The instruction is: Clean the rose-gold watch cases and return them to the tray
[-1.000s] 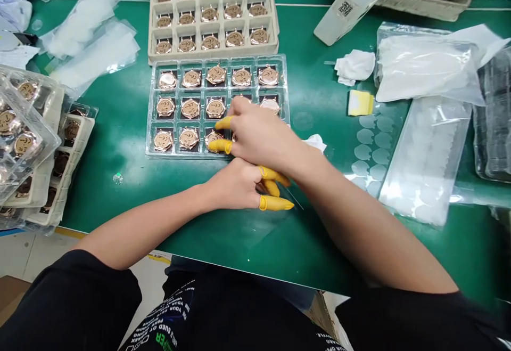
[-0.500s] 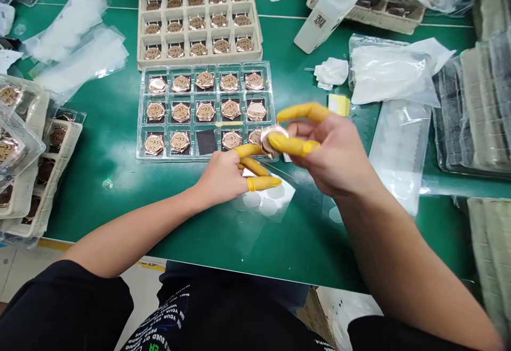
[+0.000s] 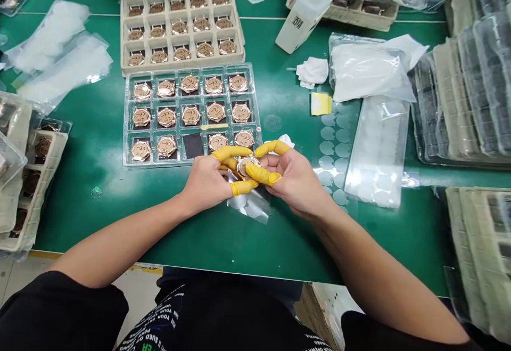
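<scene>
In a clear tray (image 3: 126, 111), fourteen watch cases (image 3: 191, 115), two hands (image 3: 205, 183) (image 3: 293, 183) holding another (image 3: 246, 166)

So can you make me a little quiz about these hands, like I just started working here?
1. What round, rose-gold thing are the left hand and right hand holding between them?
2. True or false: every cell of the clear plastic tray has something round in it.
3. What colour are the finger cots? A: blue. B: yellow. C: white.

Key:
1. A watch case.
2. False: the bottom row has an empty cell.
3. B.
</scene>
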